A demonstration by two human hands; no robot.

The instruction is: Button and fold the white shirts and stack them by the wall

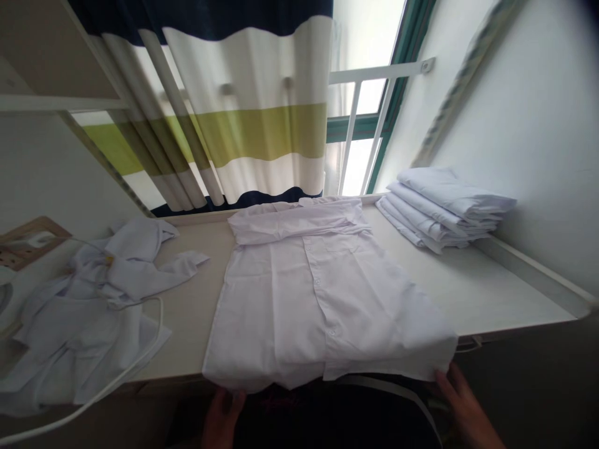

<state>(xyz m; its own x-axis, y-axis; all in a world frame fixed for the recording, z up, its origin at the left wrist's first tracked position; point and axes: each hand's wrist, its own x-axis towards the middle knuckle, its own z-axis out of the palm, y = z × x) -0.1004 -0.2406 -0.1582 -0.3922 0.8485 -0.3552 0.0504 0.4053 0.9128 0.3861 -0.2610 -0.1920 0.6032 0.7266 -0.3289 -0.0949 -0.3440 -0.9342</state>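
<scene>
A white button-up shirt [294, 293] lies front side up on the desk, its hem toward me and hanging slightly over the front edge. Its sleeves and upper part are folded across the far end in a rumpled band. At the hem's left corner, my left hand [222, 415] has its fingers closed on the cloth. My right hand [463, 399] pinches the opposite corner of the hem between thumb and fingers. Both hands are dim, and some fingertips are hidden by the fabric.
Folded white shirts [444, 209] are stacked at the back right by the wall. Crumpled white garments [98, 312] lie on the left, with a white cable [140, 355] running over them. A wooden-framed object [35, 240] stands beyond. A striped curtain [253, 131] hangs behind the desk [510, 293].
</scene>
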